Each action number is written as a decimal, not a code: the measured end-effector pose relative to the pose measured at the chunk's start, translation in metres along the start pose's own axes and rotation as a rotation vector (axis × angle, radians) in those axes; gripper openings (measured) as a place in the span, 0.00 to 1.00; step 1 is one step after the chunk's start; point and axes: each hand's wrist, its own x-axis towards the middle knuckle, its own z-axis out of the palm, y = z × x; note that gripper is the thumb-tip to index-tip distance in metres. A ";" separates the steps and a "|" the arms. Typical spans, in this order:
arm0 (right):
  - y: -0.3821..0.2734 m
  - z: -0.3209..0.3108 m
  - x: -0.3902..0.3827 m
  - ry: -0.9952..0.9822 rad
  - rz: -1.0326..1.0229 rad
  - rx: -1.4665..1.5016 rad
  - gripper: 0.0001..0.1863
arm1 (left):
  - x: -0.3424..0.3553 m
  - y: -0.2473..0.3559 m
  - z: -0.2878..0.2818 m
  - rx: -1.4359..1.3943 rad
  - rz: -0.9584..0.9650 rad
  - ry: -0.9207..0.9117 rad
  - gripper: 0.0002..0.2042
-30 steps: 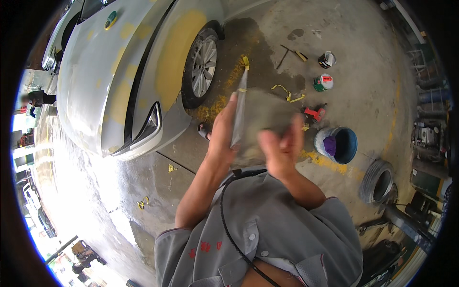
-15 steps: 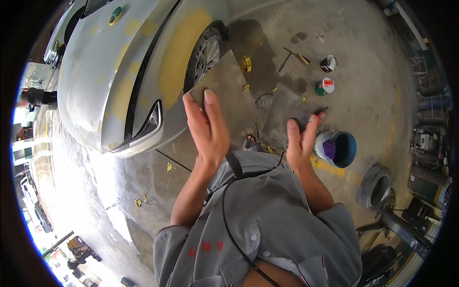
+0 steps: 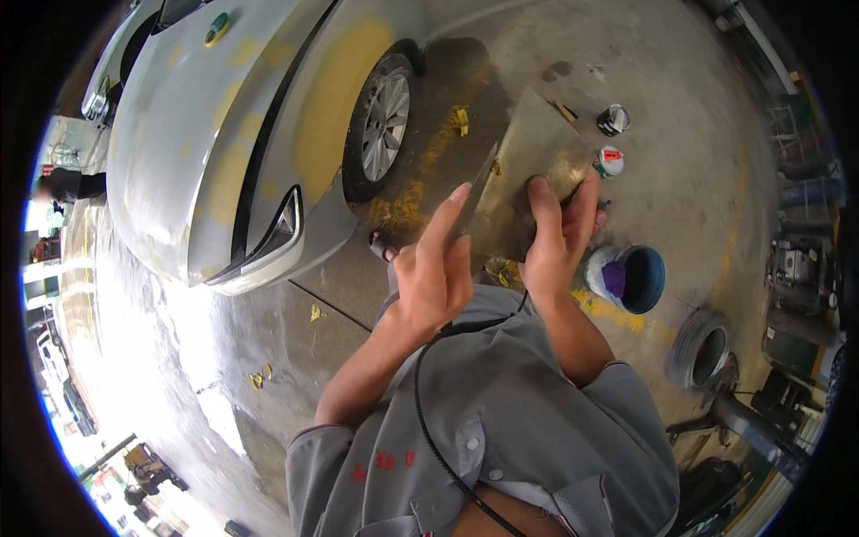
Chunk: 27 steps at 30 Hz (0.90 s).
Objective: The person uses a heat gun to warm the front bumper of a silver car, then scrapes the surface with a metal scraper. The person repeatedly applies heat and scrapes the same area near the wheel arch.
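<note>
Tilting marks the change from half a second ago: the left plate (image 3: pixel 478 183), then spread flat across the car wheel (image 3: pixel 386 125), now stands nearly edge-on, leaving the wheel uncovered. The left hand (image 3: pixel 433 283) has its grip nearly closed, fingers and thumb pinching that thin plate. To its right, the right hand (image 3: pixel 557 251) grips the right plate (image 3: pixel 530 141), thumb on its face; this plate has swung farther out and now hides much of the wooden-handled tool (image 3: pixel 565 112) on the floor (image 3: pixel 662 72).
</note>
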 end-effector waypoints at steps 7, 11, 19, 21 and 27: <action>0.002 0.034 -0.003 -0.205 0.087 0.021 0.18 | -0.023 0.005 -0.029 0.126 -0.086 0.126 0.18; 0.007 0.058 -0.017 -0.316 0.128 0.074 0.17 | -0.044 0.012 -0.053 0.153 -0.189 0.181 0.18; 0.010 0.131 -0.087 -0.527 0.212 0.119 0.17 | -0.109 0.023 -0.128 0.256 -0.255 0.345 0.18; 0.016 0.155 -0.114 -0.570 0.226 0.058 0.17 | -0.140 0.028 -0.154 0.245 -0.306 0.340 0.18; 0.026 0.205 -0.232 -0.610 0.171 0.075 0.16 | -0.206 0.052 -0.240 0.227 -0.562 0.950 0.11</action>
